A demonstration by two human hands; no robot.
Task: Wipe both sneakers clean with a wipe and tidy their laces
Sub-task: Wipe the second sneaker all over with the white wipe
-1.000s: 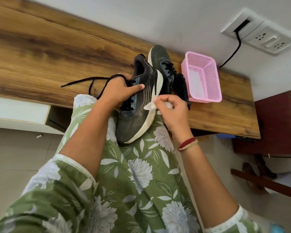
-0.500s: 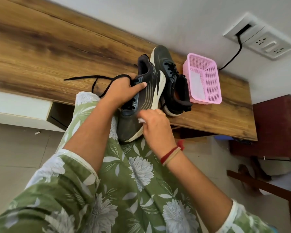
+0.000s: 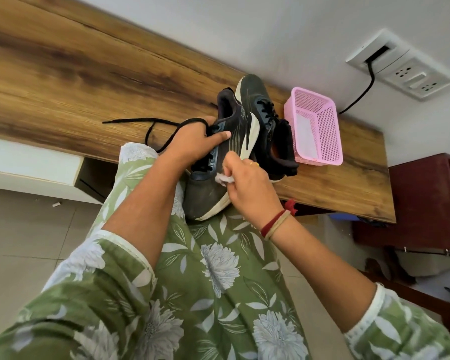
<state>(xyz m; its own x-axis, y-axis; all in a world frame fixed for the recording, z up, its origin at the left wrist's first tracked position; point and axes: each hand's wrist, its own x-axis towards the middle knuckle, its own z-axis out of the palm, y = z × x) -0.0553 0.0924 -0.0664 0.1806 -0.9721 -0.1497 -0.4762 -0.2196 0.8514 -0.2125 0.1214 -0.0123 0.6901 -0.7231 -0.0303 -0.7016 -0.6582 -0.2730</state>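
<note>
You've got your left hand (image 3: 192,144) wrapped round the laced top of one sneaker (image 3: 205,196), thumb laid across its side. The shoe sits toe-down on your lap at the edge of the desk (image 3: 89,74). Its long axis runs roughly 6 to 12 o'clock, toe toward you, heel up at 12, white sole facing 3. Your right hand (image 3: 247,185) pinches a crumpled wipe (image 3: 225,180) against the shoe's side. A loose lace (image 3: 146,122) loops over the left hand and trails off toward 9 across the wood. The other sneaker (image 3: 255,89) lies on the desk right at 3 o'clock of the held one, toe toward 11, just beside a pink basket (image 3: 320,118).
</note>
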